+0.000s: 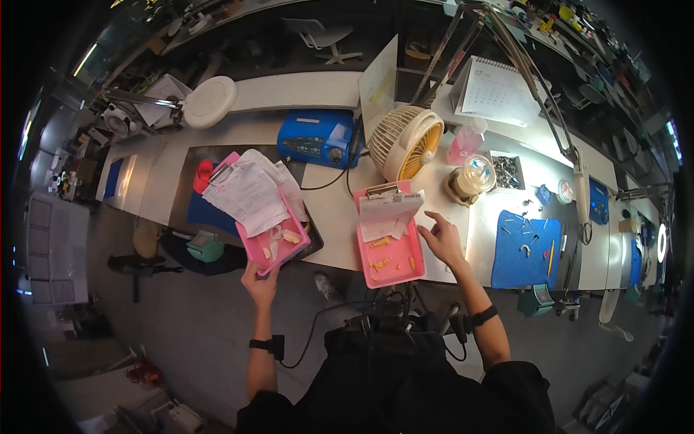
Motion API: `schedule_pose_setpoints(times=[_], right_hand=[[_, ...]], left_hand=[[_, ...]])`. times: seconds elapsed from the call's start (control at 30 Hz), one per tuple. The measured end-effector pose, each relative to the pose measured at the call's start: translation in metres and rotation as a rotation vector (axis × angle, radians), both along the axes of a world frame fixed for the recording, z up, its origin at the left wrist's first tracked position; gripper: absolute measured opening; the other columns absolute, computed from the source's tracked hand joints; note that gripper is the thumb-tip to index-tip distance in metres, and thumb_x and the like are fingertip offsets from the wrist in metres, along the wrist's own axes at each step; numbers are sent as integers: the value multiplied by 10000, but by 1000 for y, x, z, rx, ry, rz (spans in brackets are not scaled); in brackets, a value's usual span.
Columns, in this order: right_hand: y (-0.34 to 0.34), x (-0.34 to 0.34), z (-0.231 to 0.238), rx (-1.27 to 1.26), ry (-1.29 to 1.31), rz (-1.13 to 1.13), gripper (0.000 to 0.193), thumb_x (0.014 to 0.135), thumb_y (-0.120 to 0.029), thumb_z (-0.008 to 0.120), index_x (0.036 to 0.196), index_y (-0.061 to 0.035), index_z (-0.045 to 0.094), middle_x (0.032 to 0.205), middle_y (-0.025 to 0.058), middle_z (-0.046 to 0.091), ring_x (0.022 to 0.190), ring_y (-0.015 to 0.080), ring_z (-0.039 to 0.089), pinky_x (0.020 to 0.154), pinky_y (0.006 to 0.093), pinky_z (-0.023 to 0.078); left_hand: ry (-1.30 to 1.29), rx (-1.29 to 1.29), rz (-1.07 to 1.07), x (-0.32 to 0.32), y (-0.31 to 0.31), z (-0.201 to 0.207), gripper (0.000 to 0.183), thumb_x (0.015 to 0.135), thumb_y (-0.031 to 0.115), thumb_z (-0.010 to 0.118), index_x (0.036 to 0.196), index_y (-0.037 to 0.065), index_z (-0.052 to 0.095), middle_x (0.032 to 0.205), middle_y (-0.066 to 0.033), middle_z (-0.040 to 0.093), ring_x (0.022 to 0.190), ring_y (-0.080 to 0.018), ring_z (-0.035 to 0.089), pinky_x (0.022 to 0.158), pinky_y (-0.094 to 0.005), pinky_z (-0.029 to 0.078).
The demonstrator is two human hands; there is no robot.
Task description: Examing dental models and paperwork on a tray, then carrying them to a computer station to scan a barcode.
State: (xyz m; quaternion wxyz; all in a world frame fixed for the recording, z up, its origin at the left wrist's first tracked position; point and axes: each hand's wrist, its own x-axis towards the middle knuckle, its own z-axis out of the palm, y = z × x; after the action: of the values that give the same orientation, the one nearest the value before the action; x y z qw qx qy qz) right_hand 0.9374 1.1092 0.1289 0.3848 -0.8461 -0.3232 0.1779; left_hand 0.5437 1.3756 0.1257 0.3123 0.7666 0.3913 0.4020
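My left hand [262,284] grips the near edge of a pink plastic tray [282,253], which sits tilted at the left of the bench. Clipped papers [249,195] cover its far part, and pale pieces like dental casts [291,236] lie in its near end. A second pink tray [394,275] stands in front of me, holding several small yellowish pieces [383,264]. A folded paper slip [387,215] is clipped at its far end. Beside that tray's right edge is my right hand [442,237], open with its fingers apart; no object shows in it.
A beige fan [405,143] and a blue control box [318,137] stand behind the trays. To the right are a lidded cup [473,177], a pink bottle [466,142], a box of small metal parts [507,171] and a blue mat [526,249] with tools. A lamp arm [578,184] hangs over the right side.
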Motion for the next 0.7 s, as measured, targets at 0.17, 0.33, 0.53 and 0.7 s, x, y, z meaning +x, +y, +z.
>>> schedule_pose_setpoints(times=[0.17, 0.33, 0.53, 0.7], right_hand=[[21, 12, -17, 47, 38, 10, 297, 879, -295, 775, 1008, -28, 760, 653, 127, 688, 581, 264, 675, 576, 391, 511], [25, 3, -18, 168, 37, -10, 203, 909, -183, 778, 925, 18, 751, 607, 54, 633, 525, 109, 538, 521, 306, 422], [6, 3, 23, 172, 21, 12, 148, 918, -150, 751, 929, -3, 748, 597, 72, 615, 512, 124, 543, 535, 298, 451], [-8, 6, 38, 236, 248, 201, 141, 924, -144, 734, 889, -10, 711, 619, -33, 570, 540, 41, 475, 509, 247, 373]], left_hand=[[7, 119, -89, 26, -2, -9, 347, 692, -11, 894, 763, 5, 555, 813, -127, 608, 690, -272, 577, 653, -343, 473], [110, 11, -60, 14, -2, -30, 320, 727, 43, 887, 804, 8, 579, 857, -143, 604, 800, -309, 614, 726, -398, 485], [434, 327, 53, 51, -42, 25, 537, 803, 209, 866, 1218, 11, 589, 1446, -257, 559, 1283, -424, 568, 1068, -509, 435], [260, 419, -614, 94, -84, 78, 600, 829, 260, 837, 1315, 15, 585, 1510, -234, 529, 1348, -349, 560, 1124, -453, 423]])
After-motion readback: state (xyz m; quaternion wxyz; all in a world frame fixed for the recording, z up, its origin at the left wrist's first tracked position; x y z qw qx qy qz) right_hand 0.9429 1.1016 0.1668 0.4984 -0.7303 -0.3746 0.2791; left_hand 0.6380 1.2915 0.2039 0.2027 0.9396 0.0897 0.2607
